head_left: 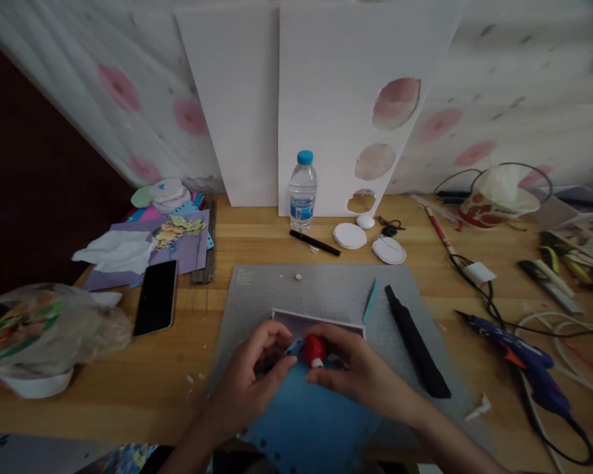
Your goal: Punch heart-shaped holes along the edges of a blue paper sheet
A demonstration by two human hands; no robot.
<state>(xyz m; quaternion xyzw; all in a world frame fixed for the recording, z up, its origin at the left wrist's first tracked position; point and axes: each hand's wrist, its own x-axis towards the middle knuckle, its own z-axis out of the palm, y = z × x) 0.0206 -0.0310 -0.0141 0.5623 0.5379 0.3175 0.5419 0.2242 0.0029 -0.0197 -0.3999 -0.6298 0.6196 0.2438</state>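
Note:
My right hand (358, 368) grips a small rounded red object (315, 349) with a whitish tip between thumb and fingers. Close beside it, my left hand (259, 372) pinches a small blue piece (294, 347), which meets or nearly meets the red object. Below both hands spreads a light blue sheet (311, 415) with dark dots near its lower edge. Just behind the fingers, a shallow piece with a pale rim (321, 320) shows on the grey cutting mat (257, 289); its front is hidden by my hands.
A teal slim tool (370, 301) and a long black object (418, 342) lie right on the mat. A glue gun (524, 355) with cables is further right. Behind stand a water bottle (303, 191) and white boards (326, 99). A phone (155, 297) and a plastic bag (54, 322) are left.

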